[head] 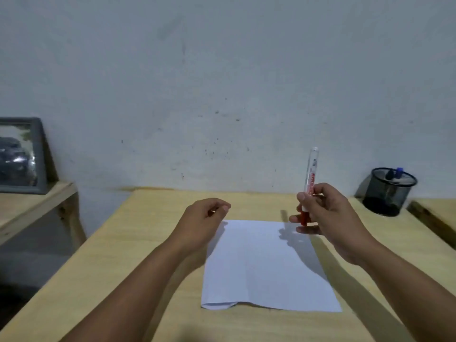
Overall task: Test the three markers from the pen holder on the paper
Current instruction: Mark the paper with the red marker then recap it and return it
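My right hand (328,218) grips a red marker (311,176) and holds it nearly upright, red cap down, above the far right corner of the white paper (266,267). The sheet lies flat on the wooden table (138,243), and its near left corner is folded over. My left hand (204,218) hovers over the paper's far left corner with its fingers loosely curled, holding nothing. A black mesh pen holder (389,193) stands at the table's far right and contains a blue-capped marker (399,172) and a dark-capped marker (390,174).
A framed picture (22,156) leans against the wall on a lower wooden shelf (32,206) to the left. A second wooden surface (436,213) adjoins the table at the right. A gap with dark floor separates the shelf from the table.
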